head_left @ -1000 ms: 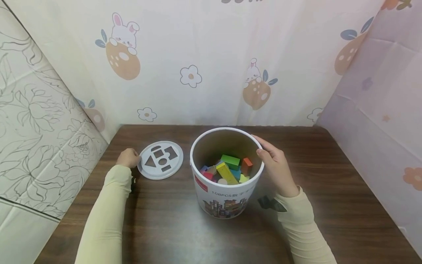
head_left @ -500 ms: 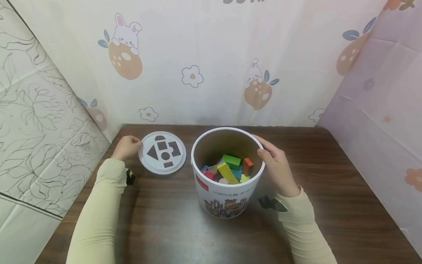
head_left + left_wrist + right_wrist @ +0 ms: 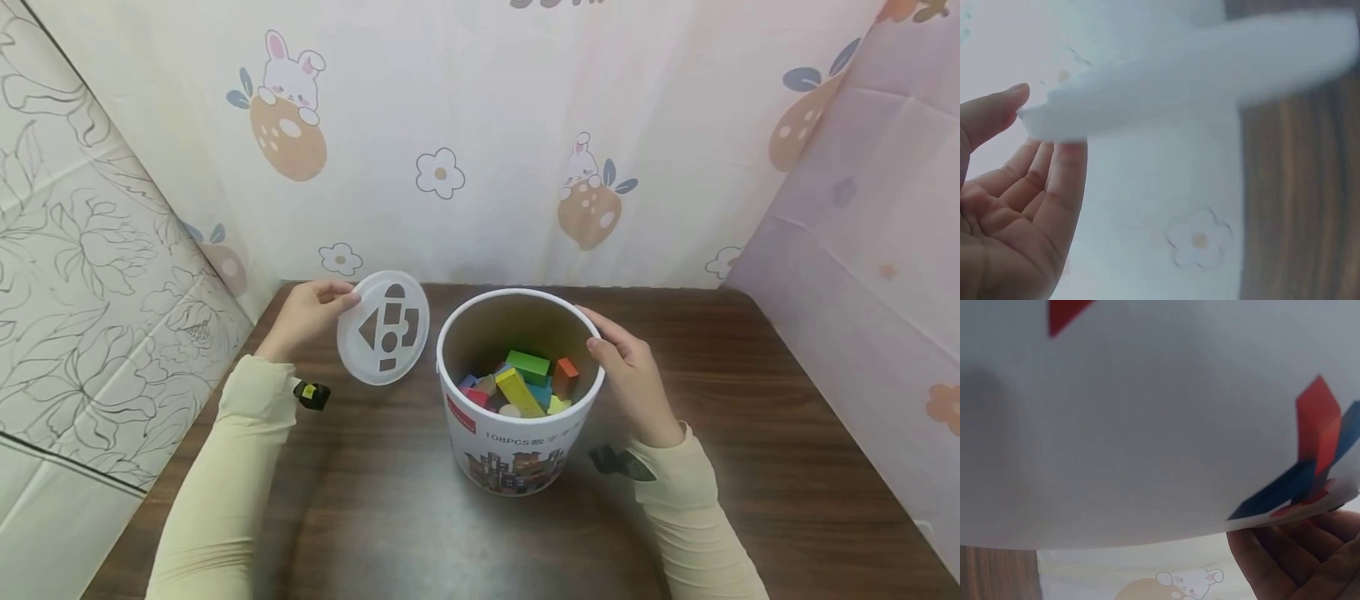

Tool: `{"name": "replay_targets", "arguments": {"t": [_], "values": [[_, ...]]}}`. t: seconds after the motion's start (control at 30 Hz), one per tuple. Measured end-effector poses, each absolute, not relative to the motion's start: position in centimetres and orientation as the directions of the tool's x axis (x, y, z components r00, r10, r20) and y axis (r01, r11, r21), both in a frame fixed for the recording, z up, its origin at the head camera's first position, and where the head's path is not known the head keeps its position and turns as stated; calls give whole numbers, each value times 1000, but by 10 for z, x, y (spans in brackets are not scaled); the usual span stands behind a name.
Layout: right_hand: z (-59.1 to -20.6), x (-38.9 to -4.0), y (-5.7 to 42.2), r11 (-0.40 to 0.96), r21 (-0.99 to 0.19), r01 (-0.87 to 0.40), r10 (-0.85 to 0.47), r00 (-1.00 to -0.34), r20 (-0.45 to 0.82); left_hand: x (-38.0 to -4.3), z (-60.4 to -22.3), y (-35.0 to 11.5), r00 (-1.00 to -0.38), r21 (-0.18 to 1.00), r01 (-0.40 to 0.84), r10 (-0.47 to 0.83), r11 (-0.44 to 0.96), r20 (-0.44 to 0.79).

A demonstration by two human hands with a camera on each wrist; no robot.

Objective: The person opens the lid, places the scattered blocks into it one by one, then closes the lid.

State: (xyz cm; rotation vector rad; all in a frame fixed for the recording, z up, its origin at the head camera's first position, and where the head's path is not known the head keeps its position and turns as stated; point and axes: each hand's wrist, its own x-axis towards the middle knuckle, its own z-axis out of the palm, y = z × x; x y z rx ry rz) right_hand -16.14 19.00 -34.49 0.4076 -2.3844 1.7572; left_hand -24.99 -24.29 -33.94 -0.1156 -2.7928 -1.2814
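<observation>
My left hand point(image 3: 303, 315) pinches the left edge of a round white lid point(image 3: 363, 362) with cut-out shapes. The lid is tilted up, above the table's back left; in the left wrist view it is a blurred pale disc point(image 3: 1166, 94) between thumb and fingers. Right of it a white bucket point(image 3: 517, 435) stands upright, uncovered. My right hand point(image 3: 633, 375) grips its right rim, thumb over the edge, fingers partly hidden behind the wall. Inside lie coloured blocks, among them a yellow block point(image 3: 517, 392), a green block point(image 3: 528, 367) and an orange block point(image 3: 565, 377).
The brown wooden table point(image 3: 375, 500) carries the bucket. A printed curtain point(image 3: 495, 225) with rabbits and flowers hangs along its back edge, and patterned sheets close off the left and right sides.
My left hand has raised the lid from the table, tilting it upright and shifting it slightly right and back. The right hand and the bucket have stayed in place.
</observation>
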Motion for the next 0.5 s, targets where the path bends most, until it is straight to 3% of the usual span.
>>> {"name": "replay_targets", "arguments": {"t": [0.27,0.5], "values": [[-345,-162,190,276,-912,-303,-126,-952,278,-215,-311,-204,-980,893,193,43,406,192],[-345,-162,190,280,-911,-303,-127,-952,278,-181,-293,-177,-937,899,345,143,269,317]]}}
